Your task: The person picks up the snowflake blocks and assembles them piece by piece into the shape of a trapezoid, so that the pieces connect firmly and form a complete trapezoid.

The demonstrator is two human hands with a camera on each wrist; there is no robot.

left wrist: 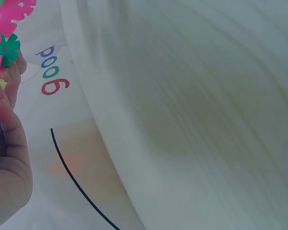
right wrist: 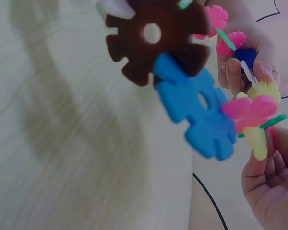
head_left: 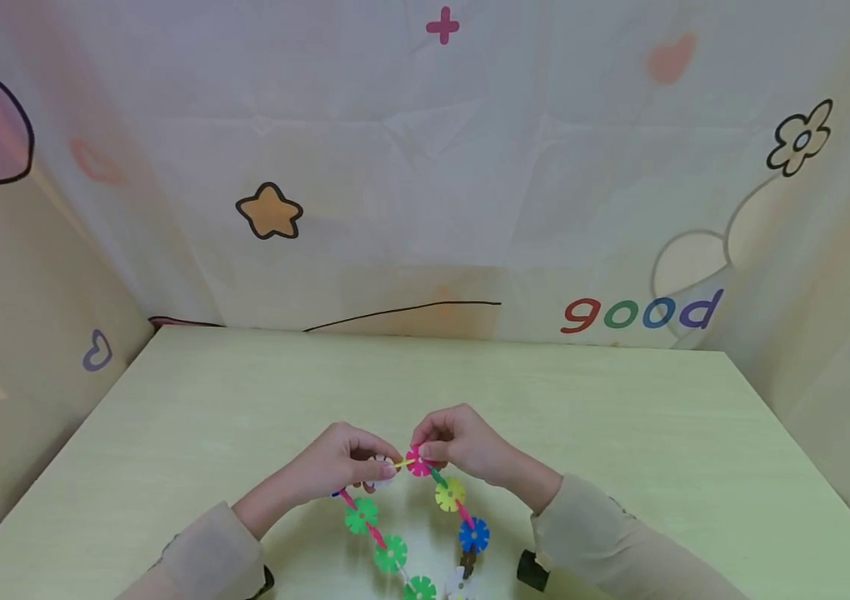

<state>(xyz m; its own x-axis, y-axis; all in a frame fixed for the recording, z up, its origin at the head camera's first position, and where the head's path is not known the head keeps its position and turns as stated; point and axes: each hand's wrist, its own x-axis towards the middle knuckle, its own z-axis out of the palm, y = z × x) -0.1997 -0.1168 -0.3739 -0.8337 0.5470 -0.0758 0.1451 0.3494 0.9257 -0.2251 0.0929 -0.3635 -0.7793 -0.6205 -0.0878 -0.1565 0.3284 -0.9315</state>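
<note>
A chain of notched plastic snowflake discs hangs in a loop from both hands. My left hand [head_left: 350, 457] pinches a white disc [head_left: 380, 473] at one end. With thumb and fingers, my right hand [head_left: 466, 446] pinches a pink disc [head_left: 419, 461]. A thin yellow disc [head_left: 402, 463], seen edge-on, lies between the two hands. Below the left hand run green discs [head_left: 361, 515]; below the right come a yellow disc [head_left: 450, 495] and a blue disc [head_left: 474, 534]. The right wrist view shows a brown disc [right wrist: 129, 43] joined to the blue one. The loop's bottom is cut off in the head view.
Both hands are over a pale table [head_left: 245, 392]. A printed cloth [head_left: 365, 150] stands behind it and along both sides. Near the right sleeve [head_left: 590, 525] a small black block [head_left: 533, 571] shows.
</note>
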